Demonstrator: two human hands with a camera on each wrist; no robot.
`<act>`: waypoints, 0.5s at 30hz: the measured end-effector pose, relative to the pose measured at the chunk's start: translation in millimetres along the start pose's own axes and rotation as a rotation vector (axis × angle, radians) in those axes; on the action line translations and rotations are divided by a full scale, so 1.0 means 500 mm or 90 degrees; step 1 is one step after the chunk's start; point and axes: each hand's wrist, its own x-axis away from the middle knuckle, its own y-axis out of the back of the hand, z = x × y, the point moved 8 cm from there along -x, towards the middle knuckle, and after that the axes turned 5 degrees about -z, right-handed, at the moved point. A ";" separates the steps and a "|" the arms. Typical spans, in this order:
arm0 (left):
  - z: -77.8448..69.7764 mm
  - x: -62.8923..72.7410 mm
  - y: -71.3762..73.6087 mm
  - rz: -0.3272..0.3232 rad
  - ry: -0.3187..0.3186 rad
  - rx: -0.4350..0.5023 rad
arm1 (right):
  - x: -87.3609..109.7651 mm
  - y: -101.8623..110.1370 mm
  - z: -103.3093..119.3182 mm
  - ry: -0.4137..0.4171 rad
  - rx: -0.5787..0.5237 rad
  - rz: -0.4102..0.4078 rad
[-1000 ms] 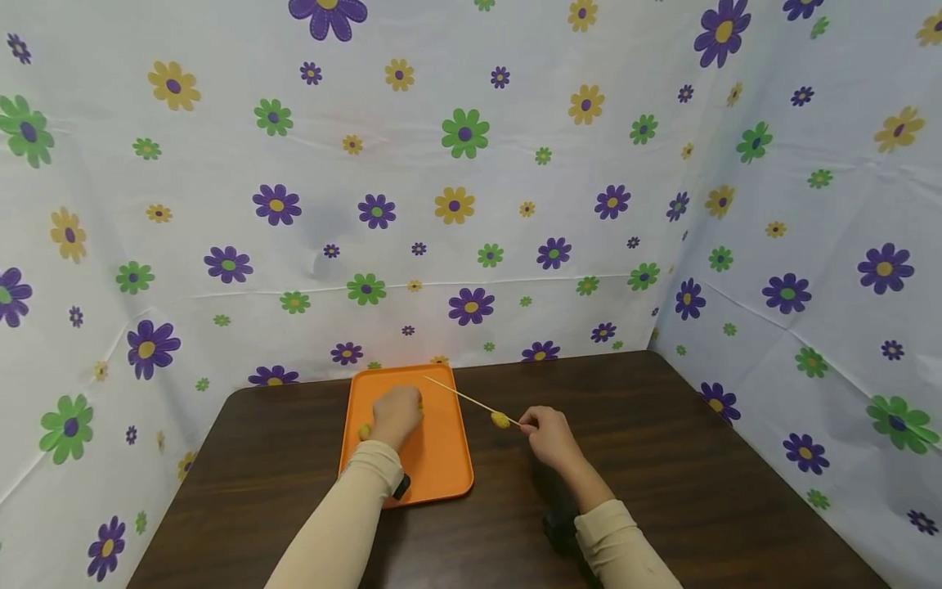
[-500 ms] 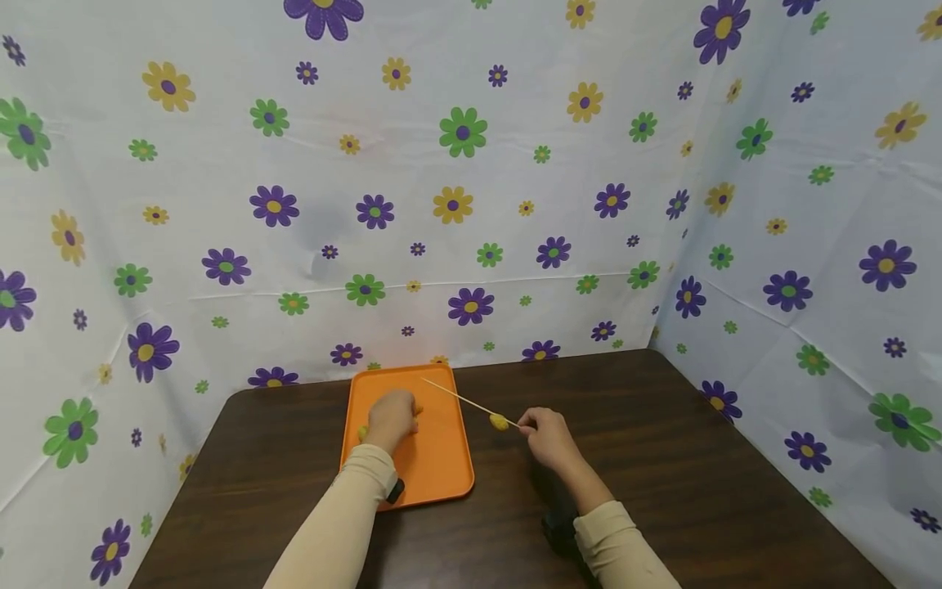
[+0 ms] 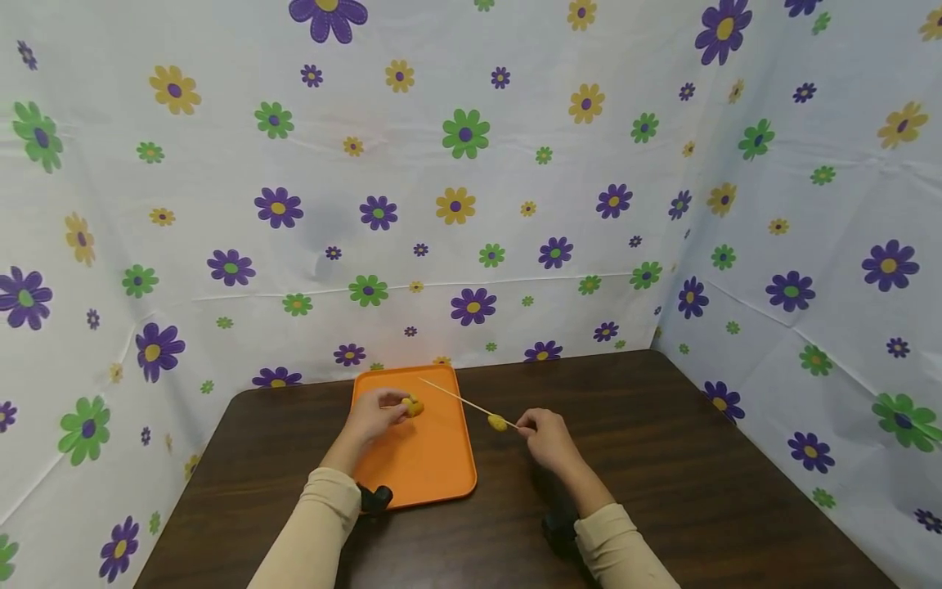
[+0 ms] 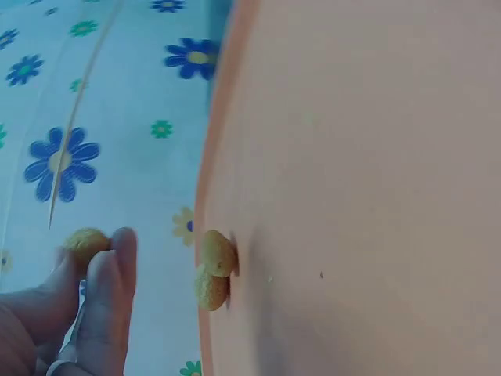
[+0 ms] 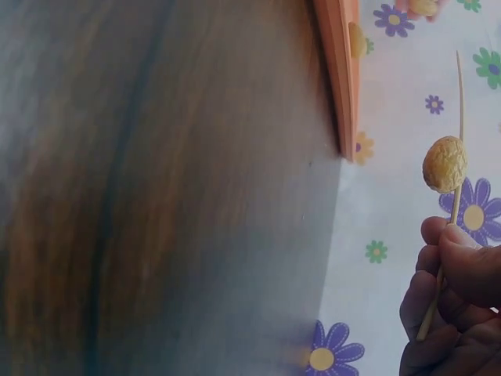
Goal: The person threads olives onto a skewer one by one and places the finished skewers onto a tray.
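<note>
My right hand (image 3: 550,438) pinches a thin wooden skewer (image 3: 459,397) near its lower end, above the dark table. A small wrinkled yellow ball (image 5: 445,164), like a baby potato, sits on the skewer just beyond my fingertips. The skewer's bare tip points left, over the orange tray (image 3: 430,474). Above the tray, my left hand (image 3: 374,414) pinches another such yellow ball (image 4: 86,247) between thumb and fingers, apart from the skewer's tip. Two more yellow balls (image 4: 218,254) touch each other on the tray near its rim, in the left wrist view.
The tray lies on a dark wood table (image 3: 662,474), left of its middle. A white flowered cloth (image 3: 515,245) hangs behind and along the sides. Black wrist mounts (image 3: 375,497) sit under both forearms, close to the table.
My left hand has lifted and drawn back to the left from the tray, now with a yellow ball pinched in its fingers. The right hand and skewer stay nearly still.
</note>
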 end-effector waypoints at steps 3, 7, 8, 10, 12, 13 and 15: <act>0.009 0.009 0.016 -0.005 0.038 0.120 | 0.001 -0.005 0.009 0.005 0.000 0.002; 0.020 0.019 0.026 0.016 0.063 0.234 | 0.006 -0.012 0.023 0.009 -0.003 0.011; 0.023 0.021 0.025 0.024 0.068 0.259 | 0.007 -0.012 0.026 0.011 -0.005 0.013; 0.029 0.025 0.026 0.031 0.075 0.294 | 0.011 -0.013 0.032 0.018 -0.007 0.017; 0.033 0.029 0.029 0.031 0.076 0.315 | 0.013 -0.013 0.039 0.023 -0.011 0.018; 0.036 0.030 0.031 0.025 0.077 0.323 | 0.014 -0.013 0.042 0.026 -0.012 0.018; 0.041 0.032 0.034 0.014 0.081 0.339 | 0.016 -0.013 0.047 0.033 -0.013 0.017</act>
